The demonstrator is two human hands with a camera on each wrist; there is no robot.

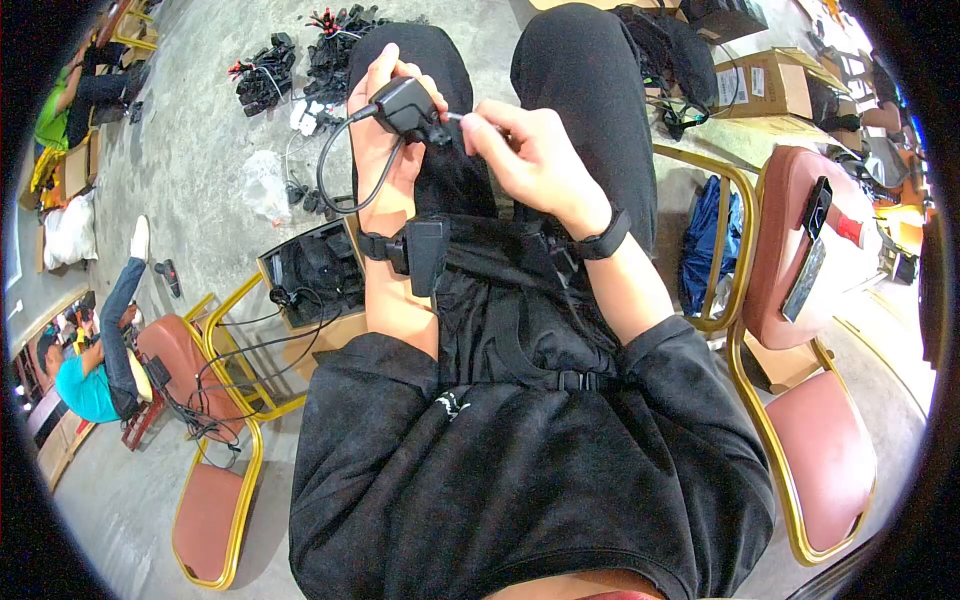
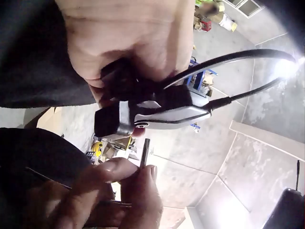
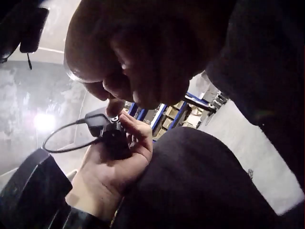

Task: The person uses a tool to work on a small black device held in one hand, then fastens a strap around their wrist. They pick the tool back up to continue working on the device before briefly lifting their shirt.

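Note:
My left hand (image 1: 385,150) grips a small black device (image 1: 405,108) with a short looped cable (image 1: 325,165) plugged into it. In the left wrist view, a round screw head (image 2: 140,125) shows on the side of that device. My right hand (image 1: 535,160) pinches a thin metal rod (image 2: 145,151) between thumb and fingertips. The rod's tip points at the screw head across a small gap in the left wrist view. Both hands meet above the knees, and the right fingers partly cover the device in the right wrist view.
Chairs with gold frames stand on both sides, with phones (image 1: 808,250) on the right seat. A box of black gear (image 1: 315,265) sits at the left. Bundles of black parts (image 1: 265,75) lie on the concrete floor (image 1: 200,130). A cardboard box (image 1: 765,85) is at the right.

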